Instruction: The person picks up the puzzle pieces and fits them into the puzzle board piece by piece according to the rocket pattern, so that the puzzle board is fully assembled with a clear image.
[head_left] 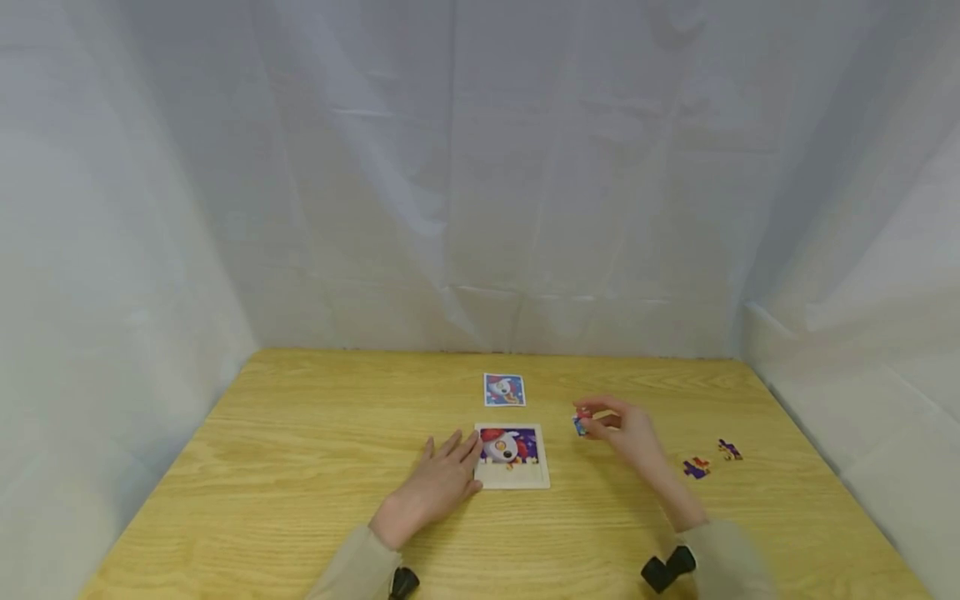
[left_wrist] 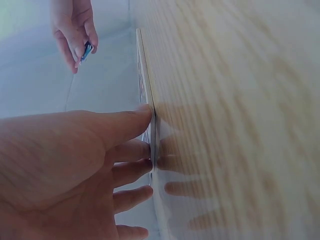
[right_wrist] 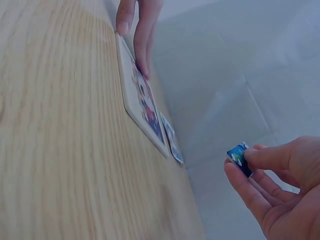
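Note:
A small wooden puzzle board (head_left: 513, 457) with a rocket picture half filled in lies on the table; it also shows edge-on in the wrist views (left_wrist: 148, 90) (right_wrist: 142, 102). My left hand (head_left: 442, 482) lies flat on the table, its straight fingers (left_wrist: 131, 145) touching the board's left edge. My right hand (head_left: 624, 429) hovers to the right of the board and pinches a small blue and red puzzle piece (head_left: 581, 422) (right_wrist: 238, 157) between thumb and fingers. That hand and its piece (left_wrist: 86, 50) also appear in the left wrist view.
A picture card (head_left: 504, 389) with the same rocket lies just beyond the board. Loose purple and red puzzle pieces (head_left: 697, 467) (head_left: 728, 450) sit at the right of the wooden table (head_left: 300, 433). White curtains close in the table's far and side edges.

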